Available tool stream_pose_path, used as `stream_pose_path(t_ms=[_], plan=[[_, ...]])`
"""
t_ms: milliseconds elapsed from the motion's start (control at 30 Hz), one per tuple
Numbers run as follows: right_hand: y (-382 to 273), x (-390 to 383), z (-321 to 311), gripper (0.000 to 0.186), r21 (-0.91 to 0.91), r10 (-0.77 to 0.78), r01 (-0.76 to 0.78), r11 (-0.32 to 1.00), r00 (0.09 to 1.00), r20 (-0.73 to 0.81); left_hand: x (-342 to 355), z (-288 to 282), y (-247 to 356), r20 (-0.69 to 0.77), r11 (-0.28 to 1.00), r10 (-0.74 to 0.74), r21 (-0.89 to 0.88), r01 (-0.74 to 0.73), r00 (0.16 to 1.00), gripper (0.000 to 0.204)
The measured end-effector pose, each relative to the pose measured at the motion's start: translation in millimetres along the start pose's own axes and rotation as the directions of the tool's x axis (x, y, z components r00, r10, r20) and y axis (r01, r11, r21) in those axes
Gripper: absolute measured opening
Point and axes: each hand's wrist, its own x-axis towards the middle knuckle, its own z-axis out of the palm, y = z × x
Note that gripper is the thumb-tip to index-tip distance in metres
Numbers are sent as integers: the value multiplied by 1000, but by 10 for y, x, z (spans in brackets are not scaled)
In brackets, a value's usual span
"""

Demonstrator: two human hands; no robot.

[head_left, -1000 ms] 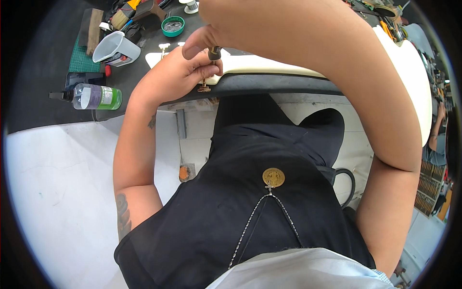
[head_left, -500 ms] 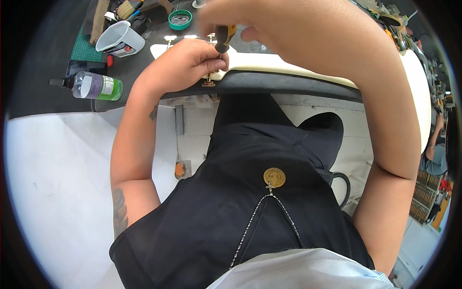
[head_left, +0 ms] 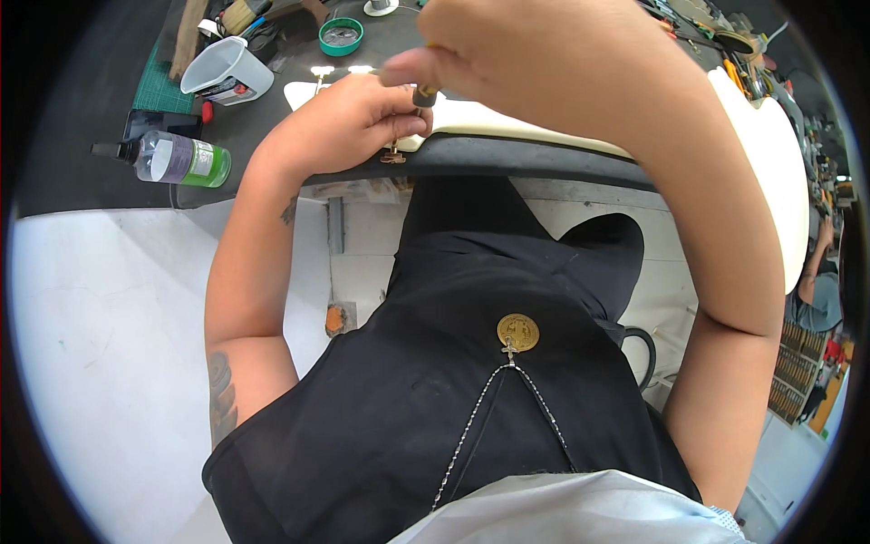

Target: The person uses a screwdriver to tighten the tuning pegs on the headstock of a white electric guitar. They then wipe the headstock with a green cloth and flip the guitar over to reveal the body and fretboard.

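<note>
A cream guitar [head_left: 766, 145] lies along the front of the dark bench, its headstock at left carrying gold tuners [head_left: 392, 156]. My left hand [head_left: 353, 127] is closed at the headstock, thumb and fingers around a tuner and the lower end of a screwdriver [head_left: 423, 95]. Over it, my right hand [head_left: 480, 50] grips the screwdriver's dark and yellow handle, which is mostly hidden behind the thumb and fingers. My right forearm arches across the guitar's neck.
At back left are a plastic jug [head_left: 222, 77], a teal-lidded tin [head_left: 341, 36], a brush [head_left: 237, 16], a green cutting mat [head_left: 159, 86] and a spray bottle [head_left: 181, 159]. Tools [head_left: 734, 77] crowd the back right; another person's arm [head_left: 820, 245] shows at far right.
My left hand and the headstock sit slightly higher and further right than a second ago. My right hand has shifted and turned on the screwdriver handle, its thumb now across it.
</note>
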Motion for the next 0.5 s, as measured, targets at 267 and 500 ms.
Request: stream_pose_path(t_ms=[267,500], plan=[[91,3,321,17,-145,-226,189,971,925,-305,57,-19,-38,69,998,-31,-52,35,997,17],[-95,-25,22,10,-92,-118,124,988,990,71,23,14,-28,21,996,-71,-56,72,997,18]])
